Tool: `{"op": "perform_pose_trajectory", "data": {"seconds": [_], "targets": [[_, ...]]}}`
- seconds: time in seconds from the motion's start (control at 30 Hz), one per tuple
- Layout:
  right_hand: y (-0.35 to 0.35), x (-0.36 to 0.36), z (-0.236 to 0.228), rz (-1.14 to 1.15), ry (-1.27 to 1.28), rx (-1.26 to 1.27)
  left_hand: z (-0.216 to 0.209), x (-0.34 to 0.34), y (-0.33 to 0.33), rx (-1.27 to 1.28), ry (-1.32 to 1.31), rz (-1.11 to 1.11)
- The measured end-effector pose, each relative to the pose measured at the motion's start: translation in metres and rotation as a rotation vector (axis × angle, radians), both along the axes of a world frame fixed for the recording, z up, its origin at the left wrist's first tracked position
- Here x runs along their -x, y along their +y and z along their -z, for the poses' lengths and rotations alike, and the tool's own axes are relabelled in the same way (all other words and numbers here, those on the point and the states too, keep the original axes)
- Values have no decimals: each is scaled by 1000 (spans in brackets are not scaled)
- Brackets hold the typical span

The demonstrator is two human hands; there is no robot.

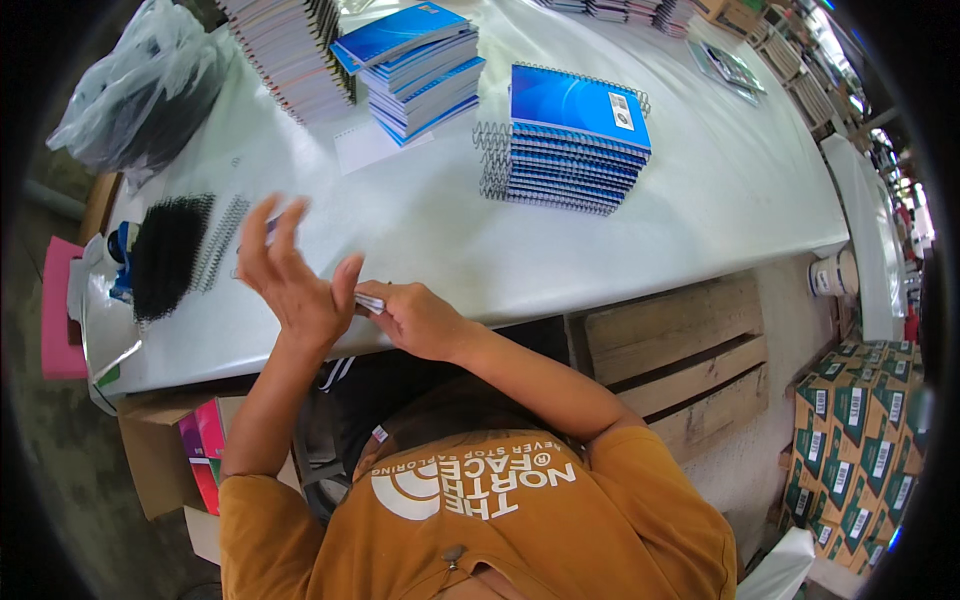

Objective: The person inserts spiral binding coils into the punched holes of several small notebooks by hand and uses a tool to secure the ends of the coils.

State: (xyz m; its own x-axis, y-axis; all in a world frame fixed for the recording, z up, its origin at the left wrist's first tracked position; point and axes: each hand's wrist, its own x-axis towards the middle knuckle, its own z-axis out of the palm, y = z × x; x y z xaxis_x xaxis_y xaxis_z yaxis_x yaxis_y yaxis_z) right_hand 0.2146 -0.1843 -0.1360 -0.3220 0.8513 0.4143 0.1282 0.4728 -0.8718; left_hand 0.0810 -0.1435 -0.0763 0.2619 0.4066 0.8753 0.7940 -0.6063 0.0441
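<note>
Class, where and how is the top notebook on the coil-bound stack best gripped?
Grip the top notebook probably at its near right corner, coming from the near right, thumb above, fingers beneath. That corner looks flat and coil-free; its coil lines the far edge, and other coils jut out at left.

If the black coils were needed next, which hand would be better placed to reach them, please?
Probably the left hand: it looks open and is nearer the black coils, while the right hand grips a small pale item.
</note>
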Motion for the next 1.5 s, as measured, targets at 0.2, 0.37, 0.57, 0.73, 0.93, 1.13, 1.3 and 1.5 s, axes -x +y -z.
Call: {"op": "perform_pose_trajectory", "data": {"seconds": [0.2,0.37,0.57,0.73,0.93,1.13,1.3,1.5], "targets": [[1,0,-2,-62,-1,126,87,32,-64,227,277,158],[9,-3,4,-64,35,16,-10,21,-43,416,493,80],[11,1,4,-8,-8,-5,-41,20,-19,783,368,292],[13,0,-1,6,-15,75,-52,22,-12,882,347,284],[16,1,6,-20,-72,62,-49,27,-11,775,422,274],[17,2,11,-12,-98,29,-49,23,-8,761,454,261],[15,3,13,17,-45,-5,-54,15,-7,928,441,213],[15,1,0,-13,-167,20,-46,26,1,869,364,307]]}}
